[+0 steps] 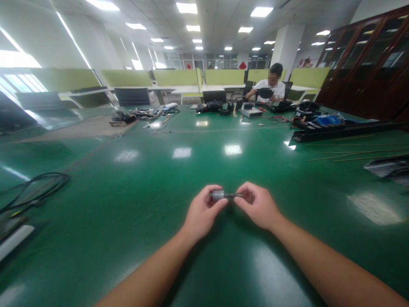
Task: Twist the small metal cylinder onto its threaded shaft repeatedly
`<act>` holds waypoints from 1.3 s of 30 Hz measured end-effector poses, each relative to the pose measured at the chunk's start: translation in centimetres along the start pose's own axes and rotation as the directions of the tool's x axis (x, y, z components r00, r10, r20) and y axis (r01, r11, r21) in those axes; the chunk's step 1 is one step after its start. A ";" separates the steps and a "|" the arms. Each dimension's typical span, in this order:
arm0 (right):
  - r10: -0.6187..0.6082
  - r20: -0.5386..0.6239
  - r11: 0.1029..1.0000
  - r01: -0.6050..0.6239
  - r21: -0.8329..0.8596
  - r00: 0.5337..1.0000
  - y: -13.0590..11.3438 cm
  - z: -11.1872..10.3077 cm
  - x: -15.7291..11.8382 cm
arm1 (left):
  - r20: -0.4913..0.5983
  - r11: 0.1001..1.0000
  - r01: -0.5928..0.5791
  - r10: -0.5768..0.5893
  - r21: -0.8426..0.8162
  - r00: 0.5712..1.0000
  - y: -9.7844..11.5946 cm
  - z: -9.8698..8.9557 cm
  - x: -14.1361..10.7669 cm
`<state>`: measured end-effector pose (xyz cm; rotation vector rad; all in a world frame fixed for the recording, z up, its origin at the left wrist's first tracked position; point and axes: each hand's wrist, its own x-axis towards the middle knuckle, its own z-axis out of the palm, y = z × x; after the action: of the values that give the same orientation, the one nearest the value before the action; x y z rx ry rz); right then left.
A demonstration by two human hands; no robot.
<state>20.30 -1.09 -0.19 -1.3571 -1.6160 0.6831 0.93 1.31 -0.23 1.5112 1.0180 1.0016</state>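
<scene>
Just above the green tabletop (153, 170), a short grey metal cylinder with a thin dark shaft (219, 195) lies level between my hands. Its exact kind is too blurred to make out. The thumb and fingers of my left hand (204, 211) are closed around the thick cylinder end. My right hand (257, 204) pinches the far end of the thin shaft between thumb and fingertips. Fingers partly hide both ends of the piece.
Black cables (41, 187) lie at the left, near a white-edged object (15, 243). Tools and parts, including a grey box (251, 111), line the far edge, where a person (270, 87) sits. A long black channel (338, 131) and thin rods (361, 152) lie at right.
</scene>
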 end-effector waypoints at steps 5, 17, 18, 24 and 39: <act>0.002 -0.017 1.000 -0.002 0.008 1.000 0.1 0.0 0.0 | -0.015 1.000 0.002 -0.001 0.014 1.000 0.2 0.0 0.0; 0.010 -0.029 1.000 -0.010 0.002 1.000 0.0 -0.1 0.0 | -0.014 0.999 0.027 -0.028 -0.039 1.000 0.2 -0.1 0.0; 0.013 -0.028 1.000 -0.013 0.003 1.000 0.0 -0.1 0.0 | -0.015 0.999 0.032 -0.033 -0.040 0.999 0.2 -0.1 0.0; 0.028 -0.033 1.000 -0.028 0.007 0.999 0.1 -0.2 0.1 | -0.023 0.998 0.039 -0.040 -0.038 0.999 0.2 -0.1 0.1; 0.039 -0.050 0.999 -0.039 0.004 0.998 0.0 -0.2 0.1 | -0.040 0.999 0.039 -0.040 -0.027 0.998 0.5 -0.1 0.2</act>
<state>20.47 -1.00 -0.12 -1.3965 -1.5518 0.6691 0.93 1.43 0.32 1.4498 1.0556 1.0172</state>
